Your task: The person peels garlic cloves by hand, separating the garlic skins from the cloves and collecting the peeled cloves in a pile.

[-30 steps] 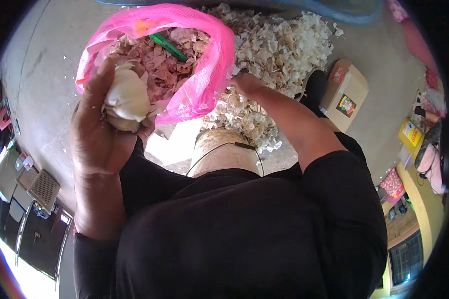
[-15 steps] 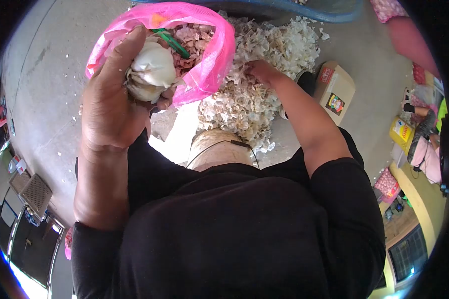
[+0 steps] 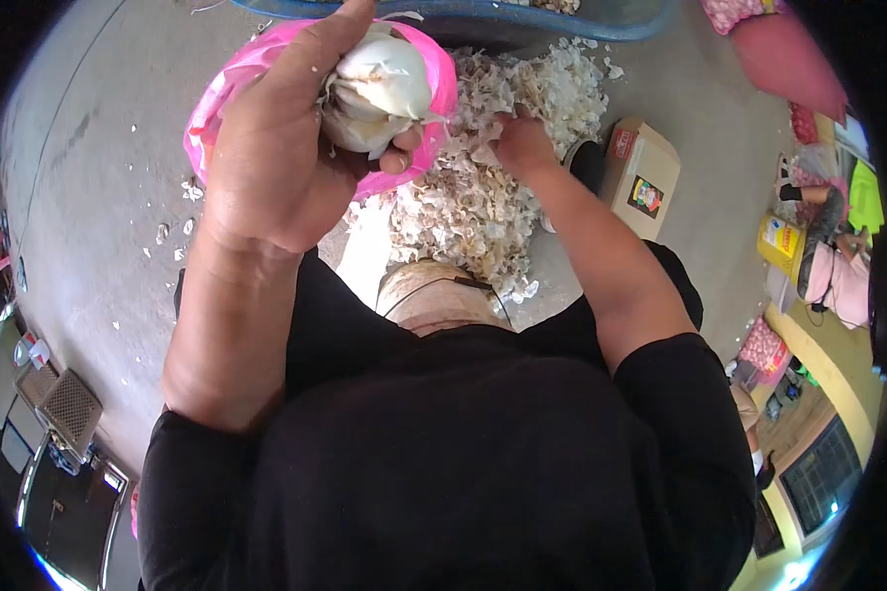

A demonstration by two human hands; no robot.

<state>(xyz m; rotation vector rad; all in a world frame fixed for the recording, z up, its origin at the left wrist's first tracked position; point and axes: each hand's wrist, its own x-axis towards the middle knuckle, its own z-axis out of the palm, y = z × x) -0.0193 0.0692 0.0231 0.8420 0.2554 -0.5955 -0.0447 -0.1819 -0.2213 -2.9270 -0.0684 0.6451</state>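
Observation:
Raised close to the camera, my left hand [image 3: 286,148] is wrapped round a white garlic bulb [image 3: 379,89], with the thumb on top and fingertips below. Behind it, a pink mesh bag [image 3: 217,108] stands with its rim rolled open, its inside largely hidden by the hand and bulb. My right hand [image 3: 522,148] reaches into the heap of pale, papery garlic skins [image 3: 463,212]. Its fingers are partly buried among the skins, and whether they hold anything is hidden.
A cardboard box [image 3: 646,177] lies right of a dark shoe [image 3: 583,167]. A blue tub's rim [image 3: 601,30] crosses the top. Another person's pink clothing [image 3: 843,286] shows at the right, near a yellow container [image 3: 781,241]. Grey crates [image 3: 69,409] stand at the left.
My left hand has moved right with the garlic bulb, now covering more of the pink bag's opening. My right hand has shifted slightly within the skins. The whole view has shifted a little.

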